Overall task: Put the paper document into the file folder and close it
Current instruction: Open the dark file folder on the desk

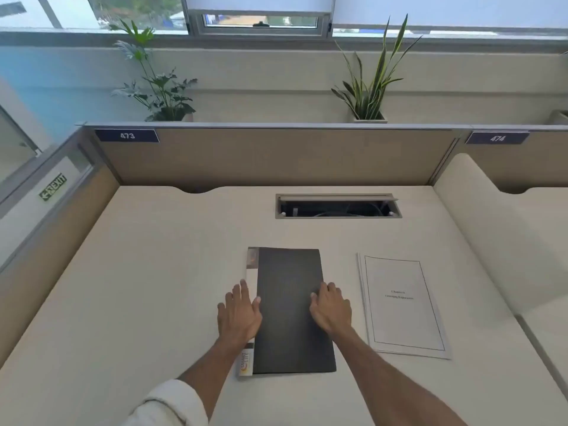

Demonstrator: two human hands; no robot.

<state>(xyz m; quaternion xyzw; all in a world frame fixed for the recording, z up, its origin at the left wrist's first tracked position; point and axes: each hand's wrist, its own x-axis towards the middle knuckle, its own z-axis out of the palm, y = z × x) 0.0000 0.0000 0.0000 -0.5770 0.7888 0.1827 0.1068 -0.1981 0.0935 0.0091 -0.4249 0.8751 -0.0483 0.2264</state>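
Both flat, unclenched hands, left hand (238, 315) and right hand (330, 305), rest on the closed dark grey plastic file folder (292, 312); lift its right edge, beside the white paper document (402, 305).

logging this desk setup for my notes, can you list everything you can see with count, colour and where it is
file folder: 1, dark grey with a white spine strip, closed, flat at the desk's centre
paper document: 1, white with a black border, flat on the desk right of the folder
desk: 1, cream, fills the foreground
cable hatch: 1, grey frame, open, behind the folder
partition: 1, tan, along the desk's far edge
number labels: 2, dark blue, 473 and 474, on the partition top
potted plants: 2, green, behind the partition
exit sign: 1, green, left panel
left hand: 1, flat on the folder's spine edge
right hand: 1, on the folder's right edge
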